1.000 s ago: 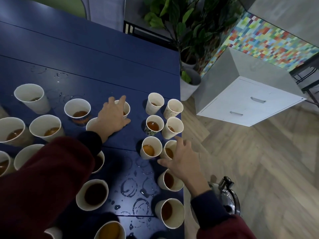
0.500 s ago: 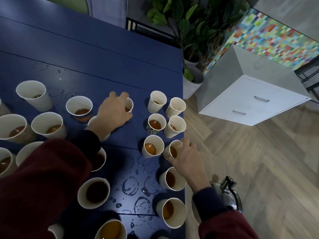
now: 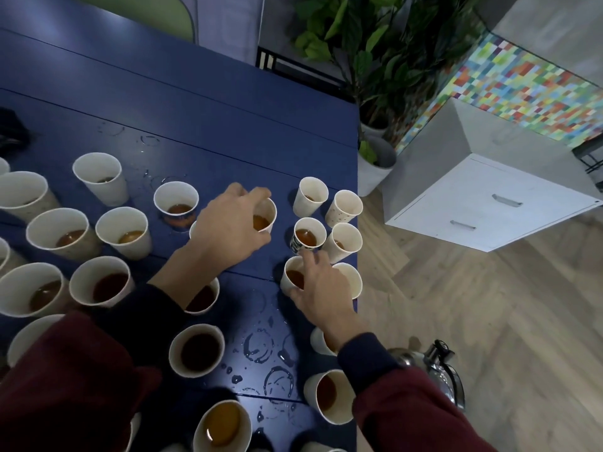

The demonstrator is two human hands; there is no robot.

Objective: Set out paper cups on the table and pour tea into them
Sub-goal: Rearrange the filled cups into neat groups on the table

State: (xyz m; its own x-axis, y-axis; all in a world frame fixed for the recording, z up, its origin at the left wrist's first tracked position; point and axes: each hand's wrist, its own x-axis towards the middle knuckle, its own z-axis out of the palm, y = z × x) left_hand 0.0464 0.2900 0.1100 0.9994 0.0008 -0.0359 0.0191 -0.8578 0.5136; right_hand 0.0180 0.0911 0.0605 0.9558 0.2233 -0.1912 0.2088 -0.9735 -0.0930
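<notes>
From the head view, both hands work among the many paper cups standing on the blue bench (image 3: pixel 195 109), most already holding tea, so the step in hand looks like shifting filled cups into place rather than pouring. The left grip (image 3: pixel 228 231) is curled over the middle cup (image 3: pixel 270 207), with fingers on its far rim and the thumb low on its near side. The cup sits at the fingertips, just beyond the palm, and tilts slightly. The right grip (image 3: pixel 321 285) pinches the edge-side cup (image 3: pixel 291 275) between a forefinger at its far rim and a thumb at its near wall. That cup lies under the hand's left side, with a white neighbour (image 3: pixel 354 278) touching or just beside it at the bench's right edge. To do this well, each cup wants holding low on the wall rather than at the soft rim, lifting level and setting down flat. The tea (image 3: pixel 261 222) rides fairly high, and wet rings (image 3: pixel 261 347) on the bench suggest slops come easily. The patterned cup (image 3: pixel 305 238) stands just beyond the right fingertips and could be knocked. A steel pot (image 3: pixel 439 367) waits on the floor beside the bench, well apart from both hands.
</notes>
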